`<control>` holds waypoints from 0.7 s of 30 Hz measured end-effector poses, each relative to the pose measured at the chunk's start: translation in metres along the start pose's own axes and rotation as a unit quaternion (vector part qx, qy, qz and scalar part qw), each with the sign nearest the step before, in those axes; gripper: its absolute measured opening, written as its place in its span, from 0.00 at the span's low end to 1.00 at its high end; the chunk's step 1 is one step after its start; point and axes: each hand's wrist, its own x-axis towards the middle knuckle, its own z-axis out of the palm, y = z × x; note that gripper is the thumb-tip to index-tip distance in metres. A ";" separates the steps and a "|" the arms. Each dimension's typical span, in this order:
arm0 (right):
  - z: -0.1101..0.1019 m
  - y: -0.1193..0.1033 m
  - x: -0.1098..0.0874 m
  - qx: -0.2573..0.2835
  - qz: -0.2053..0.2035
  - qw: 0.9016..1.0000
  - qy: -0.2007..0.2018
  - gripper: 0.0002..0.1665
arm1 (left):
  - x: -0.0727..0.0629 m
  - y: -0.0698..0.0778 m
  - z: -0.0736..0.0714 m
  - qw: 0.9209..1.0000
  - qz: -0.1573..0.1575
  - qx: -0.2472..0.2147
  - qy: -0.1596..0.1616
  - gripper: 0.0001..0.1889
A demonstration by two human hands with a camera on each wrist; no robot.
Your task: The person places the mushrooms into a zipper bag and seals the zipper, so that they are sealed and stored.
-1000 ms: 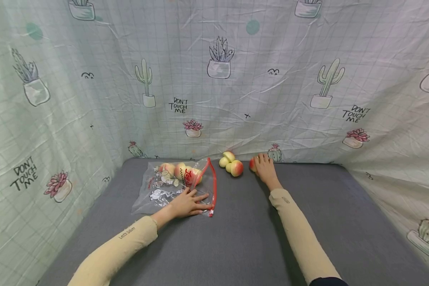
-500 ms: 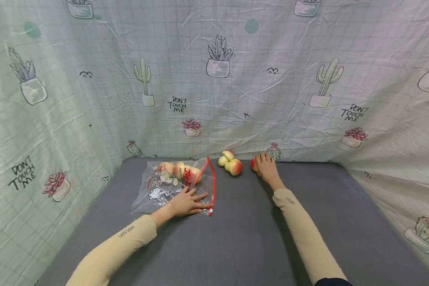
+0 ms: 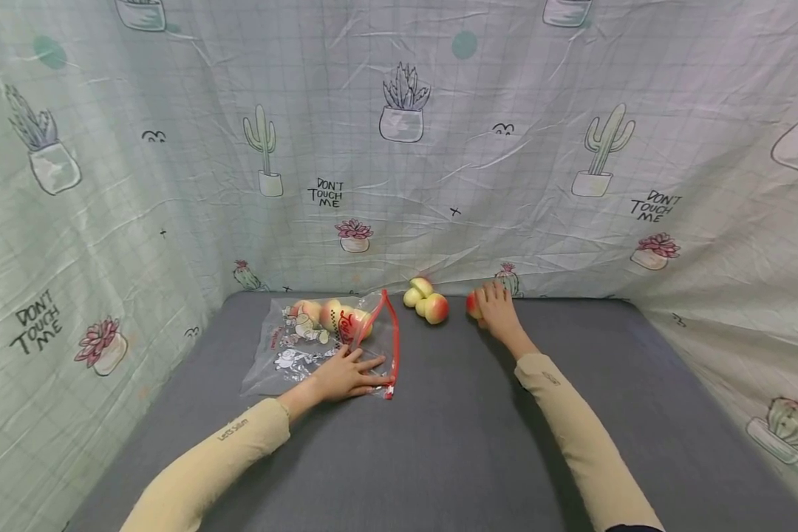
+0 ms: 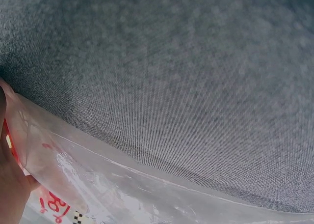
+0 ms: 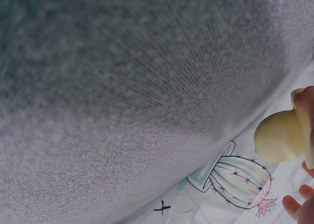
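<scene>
At the back of the table, my right hand (image 3: 497,310) grips a mushroom-shaped piece (image 3: 473,304) with a red top. Its bulbous pale yellow end (image 5: 277,136) sticks out from the fingers in the right wrist view. My left hand (image 3: 343,374) lies with spread fingers on a clear zip bag (image 3: 256,377), near its red-edged mouth. Inside the bag are several similar yellow-and-red pieces (image 3: 366,324), partly covered by its print. Between bag and right hand sit two more mushroom-shaped pieces, one (image 3: 437,309) in front of the other (image 3: 415,291).
A grey cloth surface (image 3: 432,443) covers the table. Behind it and along both sides hangs a pale curtain (image 3: 452,177) printed with cacti and succulents. The loose pieces sit close to the back curtain.
The head view has shifted slightly. My right forearm has swung outward to the right while the hand stays on its mushroom-shaped piece. The left hand keeps its place on the bag.
</scene>
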 end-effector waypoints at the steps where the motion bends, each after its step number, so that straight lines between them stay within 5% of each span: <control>1: -0.001 -0.001 -0.001 0.005 -0.001 1.000 0.002 0.41 | 0.000 0.000 0.000 1.000 -0.001 -0.001 0.000 0.21; 21: -0.012 -0.005 -0.009 0.043 -0.010 0.999 0.020 0.41 | -0.001 0.001 -0.004 1.000 0.004 -0.004 0.010 0.21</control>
